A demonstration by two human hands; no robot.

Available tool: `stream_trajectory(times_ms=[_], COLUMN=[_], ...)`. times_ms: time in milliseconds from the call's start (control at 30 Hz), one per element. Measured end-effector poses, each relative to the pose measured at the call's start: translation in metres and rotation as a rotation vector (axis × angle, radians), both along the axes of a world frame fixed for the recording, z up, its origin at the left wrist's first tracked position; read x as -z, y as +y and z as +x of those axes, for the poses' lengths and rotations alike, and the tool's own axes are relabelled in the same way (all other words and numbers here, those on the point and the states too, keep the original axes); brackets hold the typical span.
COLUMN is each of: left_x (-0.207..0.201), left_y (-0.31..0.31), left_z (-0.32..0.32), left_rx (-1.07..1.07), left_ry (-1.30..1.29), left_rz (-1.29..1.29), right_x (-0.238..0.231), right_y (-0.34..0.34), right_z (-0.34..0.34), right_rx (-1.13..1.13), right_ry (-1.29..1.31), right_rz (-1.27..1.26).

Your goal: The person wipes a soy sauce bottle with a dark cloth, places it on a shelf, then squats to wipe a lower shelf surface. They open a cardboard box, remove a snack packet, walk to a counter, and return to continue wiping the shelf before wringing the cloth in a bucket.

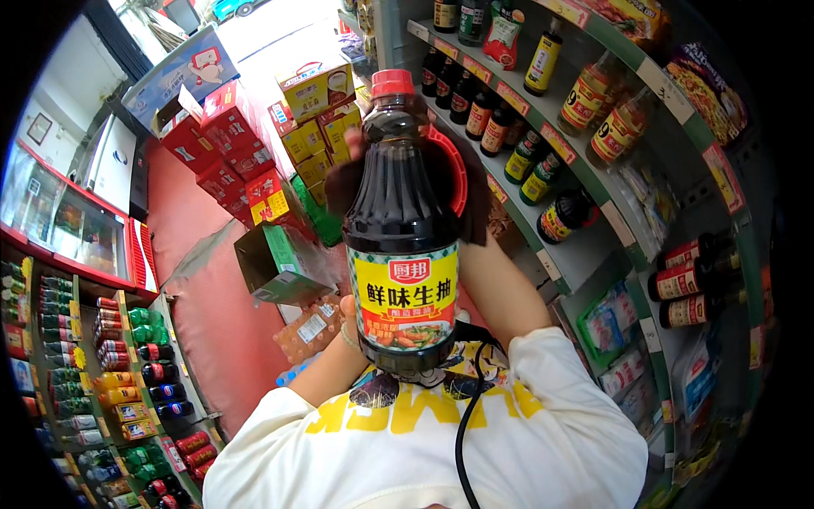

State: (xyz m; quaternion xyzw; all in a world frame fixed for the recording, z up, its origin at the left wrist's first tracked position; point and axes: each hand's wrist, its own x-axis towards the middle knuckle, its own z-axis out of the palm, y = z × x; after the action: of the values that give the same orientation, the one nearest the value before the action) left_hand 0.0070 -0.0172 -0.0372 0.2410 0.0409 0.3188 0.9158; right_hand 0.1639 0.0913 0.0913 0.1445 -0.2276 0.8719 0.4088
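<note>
A large soy sauce bottle (403,220) with dark contents, a red cap, a red side handle and a yellow label stands upright close before me. My left hand (348,321) is closed on its lower part, with the thumb at the left edge and the other fingers hidden. Behind the bottle's upper half, a dark brown cloth (476,204) sticks out on both sides. My right hand (476,253) reaches up to that cloth and seems closed on it, though the bottle covers most of its fingers.
Shelves on the right hold sauce bottles (479,114) and packets. Red cartons (229,127), yellow boxes (318,136) and an open carton (284,263) stand on the red floor (191,263). Drink shelves (110,382) and a glass-fronted fridge (72,216) line the left. A black cable (465,433) hangs over my shirt.
</note>
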Motion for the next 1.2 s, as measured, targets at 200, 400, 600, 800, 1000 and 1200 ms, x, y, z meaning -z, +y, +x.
stream_trajectory(times_ms=[200, 400, 600, 800, 1000, 1200], left_x=[-0.016, -0.024, -0.021, -0.034, -0.043, -0.032], left_y=[0.004, 0.031, 0.035, 0.024, 0.028, 0.041], left_z=[0.000, 0.002, -0.007, -0.003, -0.002, -0.008], left_rx=[-0.008, 0.046, 0.098, 0.187, -0.127, -0.252], left_ry=[-0.105, -0.150, -0.040, -0.115, 0.101, 0.160], left_rz=[-0.185, -0.086, 0.097, -0.092, 0.140, 0.007], right_x=[0.030, 0.002, 0.027, -0.013, 0.043, 0.001], right_y=[-0.047, -0.046, -0.059, -0.026, -0.059, -0.092], right_z=[0.020, 0.022, 0.018, 0.035, 0.007, 0.004], right_rx=[0.487, 0.614, 1.340, 1.108, 1.412, 1.566], right_ry=[-0.398, -0.201, -0.817, -0.539, -0.851, -1.401], right_rz=[-0.015, -0.136, 0.328, 0.160, 0.350, 1.275])
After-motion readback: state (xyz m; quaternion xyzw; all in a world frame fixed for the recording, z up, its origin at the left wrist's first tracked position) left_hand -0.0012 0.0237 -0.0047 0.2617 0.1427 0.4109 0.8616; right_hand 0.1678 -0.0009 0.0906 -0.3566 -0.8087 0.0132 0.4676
